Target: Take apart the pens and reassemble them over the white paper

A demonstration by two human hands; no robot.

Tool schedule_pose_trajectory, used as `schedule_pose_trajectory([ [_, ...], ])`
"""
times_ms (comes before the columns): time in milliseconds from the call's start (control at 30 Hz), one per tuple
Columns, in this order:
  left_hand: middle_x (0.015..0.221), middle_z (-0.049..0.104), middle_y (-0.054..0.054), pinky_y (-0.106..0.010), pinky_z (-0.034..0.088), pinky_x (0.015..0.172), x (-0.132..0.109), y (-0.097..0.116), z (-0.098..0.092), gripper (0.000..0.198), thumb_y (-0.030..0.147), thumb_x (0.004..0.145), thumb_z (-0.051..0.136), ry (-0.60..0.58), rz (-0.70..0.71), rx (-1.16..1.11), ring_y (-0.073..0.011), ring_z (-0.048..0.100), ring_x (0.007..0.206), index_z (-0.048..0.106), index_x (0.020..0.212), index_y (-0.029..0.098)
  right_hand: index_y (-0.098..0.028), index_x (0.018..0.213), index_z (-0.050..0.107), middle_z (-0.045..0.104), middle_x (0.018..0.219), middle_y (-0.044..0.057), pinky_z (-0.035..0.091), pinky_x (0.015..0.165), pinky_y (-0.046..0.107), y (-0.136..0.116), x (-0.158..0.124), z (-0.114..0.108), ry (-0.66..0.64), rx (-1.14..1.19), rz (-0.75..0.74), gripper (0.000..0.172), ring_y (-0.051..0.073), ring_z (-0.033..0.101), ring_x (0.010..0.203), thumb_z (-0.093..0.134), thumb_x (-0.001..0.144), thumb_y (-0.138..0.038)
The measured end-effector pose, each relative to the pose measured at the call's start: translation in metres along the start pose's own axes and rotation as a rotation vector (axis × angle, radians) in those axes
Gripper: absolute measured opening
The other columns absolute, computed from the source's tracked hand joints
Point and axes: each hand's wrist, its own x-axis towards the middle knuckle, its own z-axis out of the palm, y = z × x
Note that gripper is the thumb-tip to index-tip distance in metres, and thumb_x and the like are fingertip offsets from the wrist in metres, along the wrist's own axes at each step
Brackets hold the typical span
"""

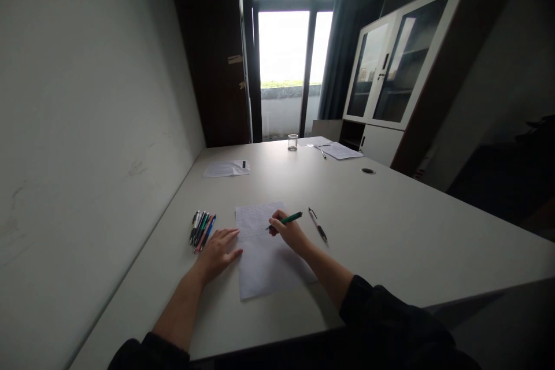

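A sheet of paper [264, 269] lies on the white table in front of me, its upper part covered in rows of handwriting and its lower part blank. My right hand [286, 231] grips a green pen [291, 218], with the tip at the paper near the lowest written lines. Fingers spread, my left hand [219, 254] rests flat at the sheet's left edge. Just beyond it lies a bunch of several pens [202, 230]. To the right of the paper is a single white and black pen [318, 225].
A glass [292, 142] stands near the table's far edge, left of some papers [340, 151] and another pen [324, 155]. Farther left lies a sheet with a dark item [225, 169]. A cable hole [368, 171] is set in the tabletop [407, 231]. A wall [99, 127] borders the left side.
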Motion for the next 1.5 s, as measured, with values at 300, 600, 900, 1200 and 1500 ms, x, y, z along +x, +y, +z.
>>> schedule_pose_trajectory([
  [300, 0.136, 0.057, -0.006, -0.045, 0.036, 0.11, 0.002, -0.008, 0.004, 0.055, 0.052, 0.086, 0.062, -0.036, -0.014, 0.049, -0.0277, 0.044, 0.129, 0.056, 0.134, 0.024, -0.019, 0.067, 0.057, 0.063, 0.055, 0.0, 0.047, 0.043, 0.022, -0.007, 0.019, 0.052, -0.261, -0.09, 0.167, 0.015, 0.014, 0.061, 0.046, 0.058, 0.081, -0.026],
  [600, 0.141, 0.053, -0.004, -0.045, 0.034, 0.111, 0.002, -0.008, 0.004, 0.062, 0.061, 0.086, 0.056, -0.075, -0.05, 0.07, -0.029, 0.041, 0.133, 0.053, 0.136, 0.024, -0.019, 0.062, 0.053, 0.062, 0.051, -0.002, 0.043, 0.041, 0.018, 0.016, 0.024, 0.077, -0.18, -0.177, 0.168, 0.021, 0.011, 0.057, 0.042, 0.055, 0.082, -0.024],
  [900, 0.141, 0.053, -0.005, -0.046, 0.034, 0.111, 0.002, -0.007, 0.003, 0.063, 0.061, 0.085, 0.058, -0.075, -0.064, 0.052, -0.0301, 0.041, 0.133, 0.053, 0.137, 0.026, -0.019, 0.063, 0.054, 0.062, 0.052, -0.002, 0.042, 0.042, 0.017, 0.016, 0.022, 0.078, -0.185, -0.194, 0.145, 0.022, 0.01, 0.057, 0.042, 0.055, 0.083, -0.027],
  [1200, 0.14, 0.054, -0.005, -0.047, 0.035, 0.11, 0.002, -0.01, 0.005, 0.063, 0.062, 0.085, 0.058, -0.073, -0.059, 0.049, -0.0309, 0.042, 0.132, 0.054, 0.136, 0.026, -0.018, 0.064, 0.056, 0.061, 0.052, -0.002, 0.042, 0.043, 0.017, 0.014, 0.02, 0.077, -0.196, -0.206, 0.133, 0.019, 0.01, 0.056, 0.044, 0.057, 0.082, -0.025],
  [1500, 0.14, 0.054, -0.006, -0.046, 0.035, 0.11, 0.002, -0.01, 0.005, 0.064, 0.062, 0.085, 0.057, -0.077, -0.064, 0.06, -0.0303, 0.042, 0.132, 0.054, 0.136, 0.025, -0.019, 0.062, 0.053, 0.06, 0.05, -0.002, 0.041, 0.042, 0.017, 0.011, 0.019, 0.077, -0.171, -0.203, 0.137, 0.021, 0.01, 0.056, 0.043, 0.054, 0.082, -0.023],
])
